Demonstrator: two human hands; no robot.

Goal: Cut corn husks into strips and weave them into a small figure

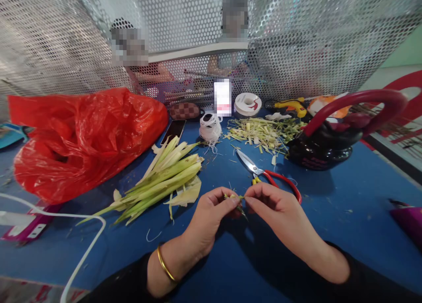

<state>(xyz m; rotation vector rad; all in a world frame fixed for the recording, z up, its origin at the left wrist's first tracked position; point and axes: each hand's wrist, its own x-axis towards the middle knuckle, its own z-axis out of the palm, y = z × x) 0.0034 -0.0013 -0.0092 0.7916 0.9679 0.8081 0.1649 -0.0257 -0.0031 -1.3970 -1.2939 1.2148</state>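
Observation:
My left hand (211, 219) is closed, its thumb and fingers pinching a small bundle of green plant strips (241, 200), mostly covered by the fingers. From the other side, my right hand (283, 210) pinches the end of the same bundle. Just beyond my right hand lie open scissors (249, 161) with red handles, and a yellow-handled tool (256, 180) shows partly behind it. Left of my hands rests a heap of pale green husk leaves (168, 173). A spool of white string (210, 129) stands farther back.
A red plastic bag (89, 140) fills the left side. Clippings (260, 133), a white ribbon roll (248, 104) and a yellow glue gun (292, 104) sit at the back. A black pot (319, 149) with a red handle stands right. A white cable (89, 246) crosses front left; perforated mesh (184, 21) rises behind.

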